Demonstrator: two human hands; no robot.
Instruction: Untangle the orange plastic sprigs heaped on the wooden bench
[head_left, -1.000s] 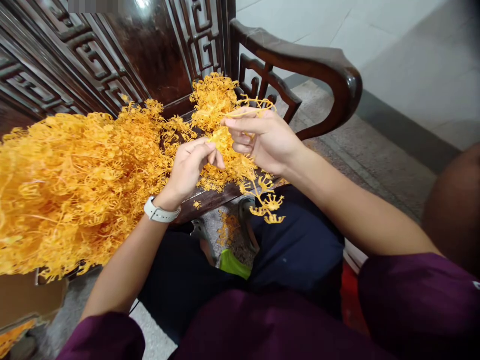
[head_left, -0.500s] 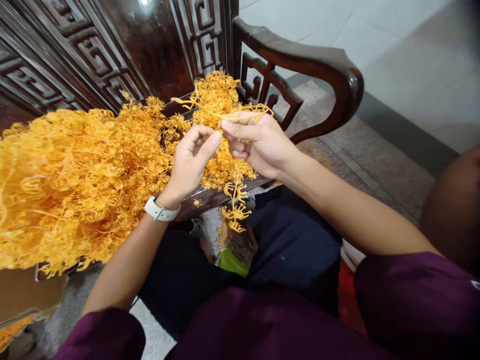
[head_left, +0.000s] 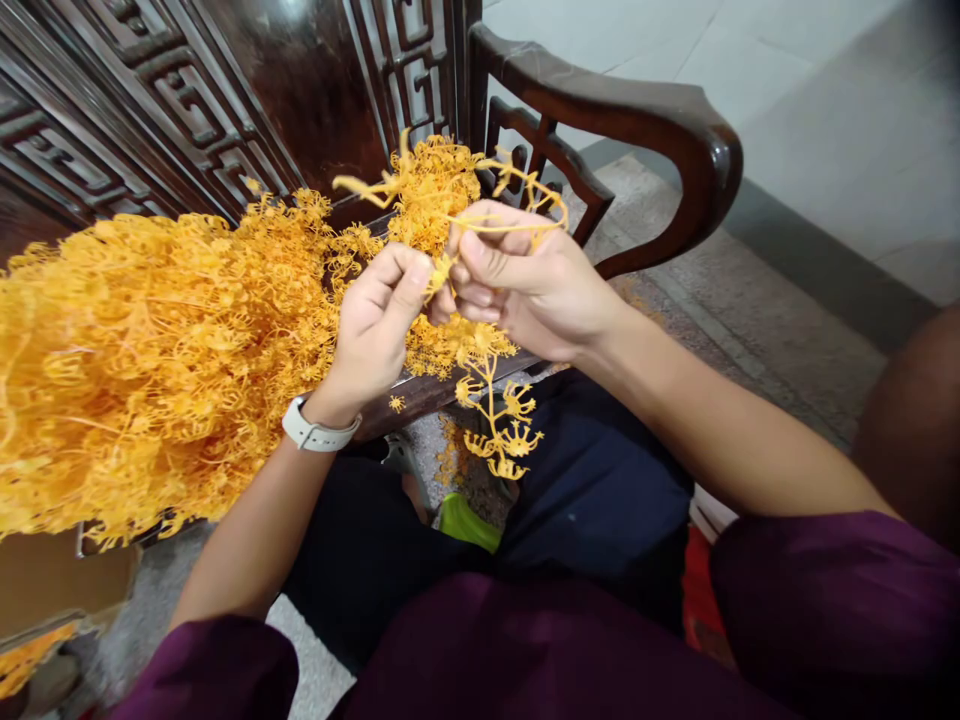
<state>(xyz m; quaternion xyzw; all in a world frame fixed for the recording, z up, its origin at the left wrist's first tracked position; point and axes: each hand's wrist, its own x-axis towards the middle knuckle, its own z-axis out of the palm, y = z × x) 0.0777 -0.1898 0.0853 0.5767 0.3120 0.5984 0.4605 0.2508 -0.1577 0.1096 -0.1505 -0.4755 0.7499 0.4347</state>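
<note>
Near the centre of the view, the person's right hand [head_left: 534, 285] has its thumb and fingers clenched on a thin orange-yellow sprig [head_left: 491, 420], whose stem loops up toward 1 o'clock and whose flowery tip hangs toward 6 o'clock. The left hand [head_left: 373, 330], with a white wristwatch [head_left: 315, 432], sits just beside it, fingers curled, their tips touching the sprig's short end; I can't tell whether they are gripping it.

A dense heap of the same sprigs [head_left: 150, 340] spreads toward 9 o'clock, lying over a dark wooden chair [head_left: 660, 120] with a glossy curved arm at 1 o'clock and a carved lattice back [head_left: 187, 95] at 11 o'clock. Behind the arm, a pale tiled wall [head_left: 825, 100] meets a speckled grey stone floor [head_left: 750, 320]. A cardboard box [head_left: 52, 585] stands at 8 o'clock, a bright green object [head_left: 466, 524] lies at 6 o'clock, and a red object [head_left: 699, 600] shows at 5 o'clock.
</note>
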